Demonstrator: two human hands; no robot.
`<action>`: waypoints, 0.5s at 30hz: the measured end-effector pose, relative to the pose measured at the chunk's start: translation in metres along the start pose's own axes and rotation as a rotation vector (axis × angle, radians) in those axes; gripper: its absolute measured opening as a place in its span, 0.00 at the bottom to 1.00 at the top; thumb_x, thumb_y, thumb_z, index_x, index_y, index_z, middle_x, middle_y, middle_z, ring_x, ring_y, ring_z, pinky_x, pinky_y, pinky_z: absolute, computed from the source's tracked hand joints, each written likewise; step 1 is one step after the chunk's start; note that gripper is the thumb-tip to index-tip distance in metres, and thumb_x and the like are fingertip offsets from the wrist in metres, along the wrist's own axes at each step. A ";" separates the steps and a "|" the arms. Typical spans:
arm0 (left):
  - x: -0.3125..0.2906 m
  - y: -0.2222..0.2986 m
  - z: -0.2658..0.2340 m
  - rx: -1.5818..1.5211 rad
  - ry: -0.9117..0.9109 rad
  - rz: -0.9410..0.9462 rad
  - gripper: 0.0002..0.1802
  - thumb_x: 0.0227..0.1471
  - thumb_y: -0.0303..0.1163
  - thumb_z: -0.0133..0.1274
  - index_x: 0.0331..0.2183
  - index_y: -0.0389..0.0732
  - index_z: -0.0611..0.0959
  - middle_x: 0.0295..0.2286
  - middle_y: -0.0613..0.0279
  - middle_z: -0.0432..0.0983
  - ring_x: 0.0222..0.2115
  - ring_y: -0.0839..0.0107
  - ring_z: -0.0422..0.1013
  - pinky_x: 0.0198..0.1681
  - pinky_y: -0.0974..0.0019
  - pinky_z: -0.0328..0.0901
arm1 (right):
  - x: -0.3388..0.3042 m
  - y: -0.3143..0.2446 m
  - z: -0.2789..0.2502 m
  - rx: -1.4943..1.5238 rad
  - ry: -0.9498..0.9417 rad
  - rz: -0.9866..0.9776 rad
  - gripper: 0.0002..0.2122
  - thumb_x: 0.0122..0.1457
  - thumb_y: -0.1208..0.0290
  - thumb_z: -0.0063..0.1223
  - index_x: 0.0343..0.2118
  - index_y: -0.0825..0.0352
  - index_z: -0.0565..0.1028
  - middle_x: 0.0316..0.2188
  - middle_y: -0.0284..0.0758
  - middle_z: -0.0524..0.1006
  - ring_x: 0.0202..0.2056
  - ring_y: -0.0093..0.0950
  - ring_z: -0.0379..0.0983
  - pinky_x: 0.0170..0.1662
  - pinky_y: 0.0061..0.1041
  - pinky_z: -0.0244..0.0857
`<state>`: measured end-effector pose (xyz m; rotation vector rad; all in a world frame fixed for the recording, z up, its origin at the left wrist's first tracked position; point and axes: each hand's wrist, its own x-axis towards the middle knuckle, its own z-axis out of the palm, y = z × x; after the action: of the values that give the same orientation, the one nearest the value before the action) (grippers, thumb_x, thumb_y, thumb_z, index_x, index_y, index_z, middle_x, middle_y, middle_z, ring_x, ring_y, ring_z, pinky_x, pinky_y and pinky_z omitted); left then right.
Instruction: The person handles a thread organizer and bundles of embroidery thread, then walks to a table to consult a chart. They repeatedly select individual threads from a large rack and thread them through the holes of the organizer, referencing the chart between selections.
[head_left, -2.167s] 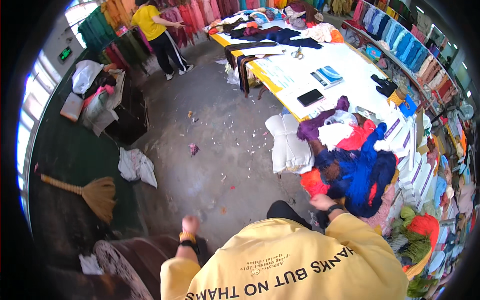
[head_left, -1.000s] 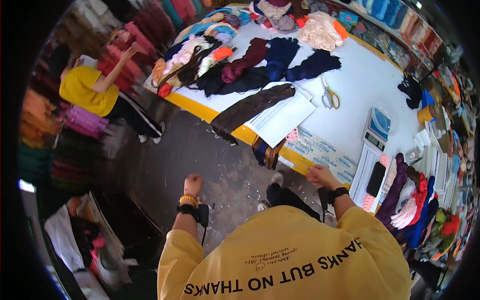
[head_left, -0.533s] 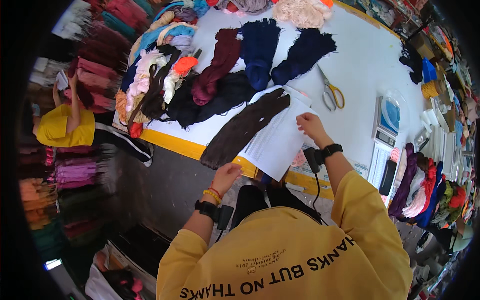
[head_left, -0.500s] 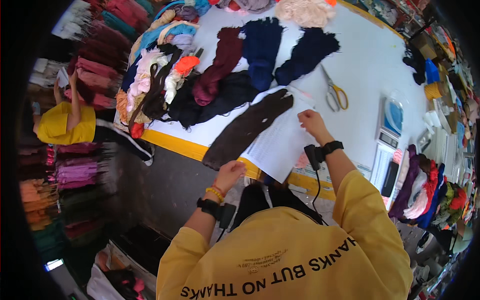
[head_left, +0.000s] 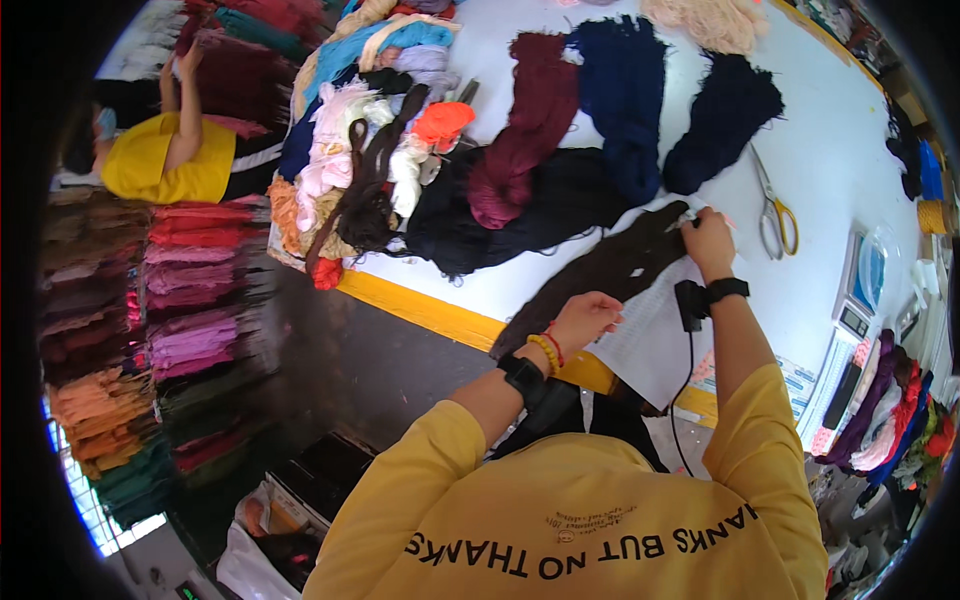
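Note:
A dark brown yarn skein (head_left: 600,270) lies slantwise across the table's near edge, partly over a printed white sheet (head_left: 655,330). At its far end, my right hand (head_left: 708,243) has its fingers closed on the yarn's tip, near a small whitish bit; exactly what it pinches is partly hidden. My left hand (head_left: 588,318) hovers over the skein's near half and the sheet, its fingers loosely stretched, and nothing shows in it. Beyond lie a black skein (head_left: 530,205), a maroon skein (head_left: 520,130) and two navy skeins (head_left: 620,110).
Scissors with yellow handles (head_left: 778,225) lie right of my right hand. A heap of mixed yarns (head_left: 380,150) covers the table's left corner. A small scale (head_left: 855,318) sits at the right. Another person (head_left: 170,160) in yellow stands by hanging yarn racks (head_left: 195,290).
My right hand has gone from beside the sheet to the skein's far end and closed there. My left hand has moved from the near edge onto the skein area. The view has shifted.

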<state>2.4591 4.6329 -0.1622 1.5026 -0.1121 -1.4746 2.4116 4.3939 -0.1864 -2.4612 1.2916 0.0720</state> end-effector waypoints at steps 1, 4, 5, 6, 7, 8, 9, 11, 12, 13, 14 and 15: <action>-0.001 0.003 -0.003 -0.002 0.011 -0.002 0.11 0.47 0.29 0.45 0.34 0.36 0.74 0.29 0.63 0.73 0.28 0.78 0.68 0.30 0.78 0.62 | -0.004 -0.004 -0.002 0.001 0.058 -0.022 0.15 0.44 0.61 0.46 0.32 0.66 0.69 0.33 0.42 0.71 0.34 0.40 0.69 0.36 0.36 0.62; -0.004 0.012 -0.004 0.032 0.031 0.068 0.11 0.47 0.32 0.46 0.35 0.39 0.74 0.30 0.67 0.71 0.29 0.81 0.66 0.32 0.79 0.59 | -0.026 -0.013 -0.004 0.292 0.076 -0.038 0.13 0.43 0.63 0.46 0.31 0.65 0.69 0.26 0.41 0.72 0.30 0.39 0.69 0.33 0.34 0.62; -0.006 0.017 -0.006 0.029 0.028 0.069 0.11 0.47 0.32 0.46 0.35 0.39 0.74 0.30 0.67 0.71 0.29 0.81 0.66 0.32 0.79 0.59 | -0.041 -0.024 -0.008 0.404 0.103 -0.053 0.12 0.43 0.65 0.46 0.30 0.65 0.68 0.20 0.40 0.72 0.27 0.38 0.69 0.30 0.33 0.61; -0.007 0.021 -0.006 -0.031 0.034 0.089 0.12 0.47 0.33 0.46 0.35 0.40 0.73 0.29 0.68 0.71 0.28 0.82 0.65 0.31 0.79 0.59 | -0.060 -0.035 -0.012 0.494 0.077 -0.089 0.11 0.43 0.66 0.46 0.30 0.64 0.68 0.19 0.41 0.72 0.24 0.38 0.70 0.27 0.32 0.61; -0.007 0.026 -0.004 -0.091 0.030 0.107 0.12 0.47 0.34 0.47 0.35 0.41 0.73 0.29 0.69 0.70 0.28 0.82 0.64 0.31 0.78 0.58 | -0.080 -0.051 -0.020 0.599 -0.078 -0.087 0.10 0.43 0.67 0.47 0.29 0.64 0.68 0.18 0.41 0.72 0.22 0.37 0.70 0.26 0.31 0.62; -0.012 0.034 -0.002 -0.164 -0.017 0.111 0.13 0.47 0.36 0.47 0.35 0.42 0.73 0.28 0.70 0.69 0.27 0.82 0.64 0.31 0.79 0.57 | -0.097 -0.057 -0.016 0.575 -0.040 -0.211 0.10 0.44 0.66 0.48 0.29 0.65 0.68 0.17 0.40 0.71 0.20 0.37 0.69 0.24 0.31 0.62; -0.017 0.037 -0.005 -0.161 -0.054 0.143 0.13 0.48 0.38 0.46 0.35 0.41 0.73 0.27 0.70 0.69 0.27 0.80 0.64 0.32 0.76 0.59 | -0.115 -0.070 -0.025 0.546 -0.167 -0.303 0.10 0.43 0.67 0.51 0.28 0.65 0.69 0.18 0.40 0.71 0.22 0.38 0.69 0.26 0.33 0.62; -0.018 0.019 -0.029 -0.220 -0.103 0.163 0.17 0.49 0.38 0.44 0.37 0.37 0.73 0.32 0.65 0.70 0.33 0.75 0.66 0.35 0.71 0.62 | -0.143 -0.093 -0.024 0.566 -0.203 -0.556 0.11 0.39 0.70 0.52 0.29 0.64 0.69 0.24 0.41 0.71 0.29 0.39 0.68 0.31 0.35 0.61; -0.025 0.026 -0.023 -0.338 -0.002 0.224 0.16 0.49 0.37 0.43 0.36 0.35 0.74 0.31 0.63 0.71 0.34 0.75 0.67 0.35 0.73 0.62 | -0.151 -0.098 -0.025 0.598 -0.228 -0.545 0.12 0.40 0.69 0.52 0.31 0.64 0.68 0.26 0.41 0.71 0.31 0.39 0.68 0.32 0.35 0.61; -0.031 0.033 -0.025 -0.252 0.080 0.171 0.14 0.49 0.36 0.43 0.32 0.36 0.76 0.29 0.63 0.72 0.31 0.75 0.67 0.35 0.73 0.61 | -0.158 -0.091 -0.016 0.502 -0.153 -0.569 0.14 0.42 0.68 0.51 0.33 0.64 0.67 0.28 0.39 0.70 0.32 0.39 0.67 0.33 0.35 0.61; -0.047 0.047 -0.027 0.003 0.159 0.277 0.15 0.48 0.38 0.45 0.30 0.35 0.77 0.28 0.63 0.72 0.31 0.75 0.67 0.35 0.74 0.60 | -0.162 -0.087 -0.022 0.496 -0.131 -0.572 0.13 0.42 0.69 0.51 0.33 0.65 0.68 0.28 0.39 0.70 0.33 0.38 0.67 0.33 0.34 0.61; -0.052 0.049 -0.032 0.003 0.243 0.234 0.17 0.48 0.40 0.44 0.28 0.34 0.77 0.26 0.62 0.73 0.29 0.76 0.67 0.32 0.75 0.59 | -0.165 -0.086 -0.027 0.497 -0.114 -0.590 0.12 0.43 0.69 0.50 0.33 0.65 0.68 0.29 0.38 0.70 0.33 0.37 0.67 0.34 0.33 0.62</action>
<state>2.4982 4.6607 -0.0999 1.6006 -0.1385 -1.0997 2.3815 4.5594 -0.1023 -2.2463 0.4236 -0.2274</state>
